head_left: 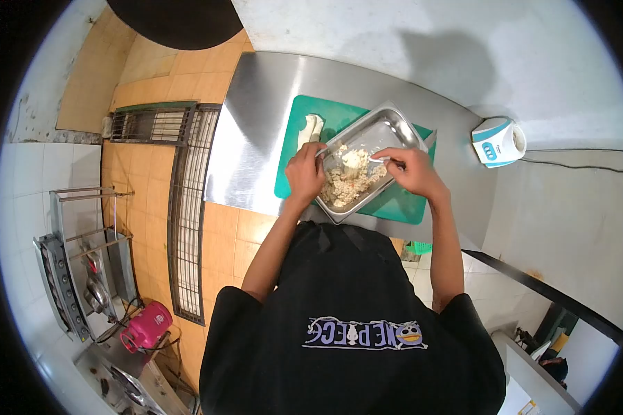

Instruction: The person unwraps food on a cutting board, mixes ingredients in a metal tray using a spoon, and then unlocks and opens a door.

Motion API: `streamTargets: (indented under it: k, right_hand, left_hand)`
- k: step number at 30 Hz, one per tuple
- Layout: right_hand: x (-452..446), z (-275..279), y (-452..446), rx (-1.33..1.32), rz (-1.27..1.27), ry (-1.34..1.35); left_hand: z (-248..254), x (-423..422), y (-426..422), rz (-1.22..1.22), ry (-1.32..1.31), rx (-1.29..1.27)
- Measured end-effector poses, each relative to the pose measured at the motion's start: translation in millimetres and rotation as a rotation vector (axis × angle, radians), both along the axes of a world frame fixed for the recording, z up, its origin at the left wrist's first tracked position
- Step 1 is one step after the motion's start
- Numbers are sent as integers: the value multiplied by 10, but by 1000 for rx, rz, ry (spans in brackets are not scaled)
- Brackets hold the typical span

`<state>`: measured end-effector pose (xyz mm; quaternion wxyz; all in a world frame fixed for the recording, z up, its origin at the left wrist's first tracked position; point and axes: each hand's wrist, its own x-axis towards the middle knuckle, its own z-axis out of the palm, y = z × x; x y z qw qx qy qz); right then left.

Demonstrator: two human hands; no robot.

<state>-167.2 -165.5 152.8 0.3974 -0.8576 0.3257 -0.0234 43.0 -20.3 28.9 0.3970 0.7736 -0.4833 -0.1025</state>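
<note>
A deep rectangular steel food pan lies slantwise on a green cutting board. Inside it is a pale crumbly food mixture, with a whiter lump on top. My left hand is closed on the pan's left rim. Over the right side of the pan, my right hand is closed in a pinch, fingertips close to the food. Something thin and white shows at these fingertips; its kind is unclear. A crumpled whitish wrapper or cloth rests on the board beyond my left hand.
The board lies on a stainless steel table. A white and blue appliance, perhaps a kitchen scale, stands at the right by the wall. A blade-like edge shows beside the pan. On the left are a floor grate and a pink gas cylinder.
</note>
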Motion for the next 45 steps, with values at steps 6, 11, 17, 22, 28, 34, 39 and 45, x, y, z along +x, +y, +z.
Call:
streamTargets:
  k: [6, 11, 17, 22, 28, 34, 39, 45]
  right_hand:
    - [-133, -74, 60, -263, 42, -22]
    - [-295, -319, 116, -421, 78, -4]
    - [-324, -210, 150, -306, -81, 8]
    - [-324, -247, -2, -315, -56, 384]
    - [-135, -612, 2, -422, 34, 429]
    - [48, -579, 122, -169, 68, 307]
    - [92, -462, 255, -269, 106, 306]
    - [-92, -528, 20, -487, 107, 400]
  left_hand:
    - [-6, -13, -16, 16, -16, -59]
    - [-12, 0, -12, 16, -19, -66]
    - [-8, -9, -11, 4, -23, -64]
    - [38, -13, -6, 4, -12, -65]
    - [45, -8, 0, 20, -18, -24]
    - [49, -15, -3, 19, -4, -55]
    - [16, -4, 0, 10, 25, -35]
    - [98, 125, 54, -170, 166, -11]
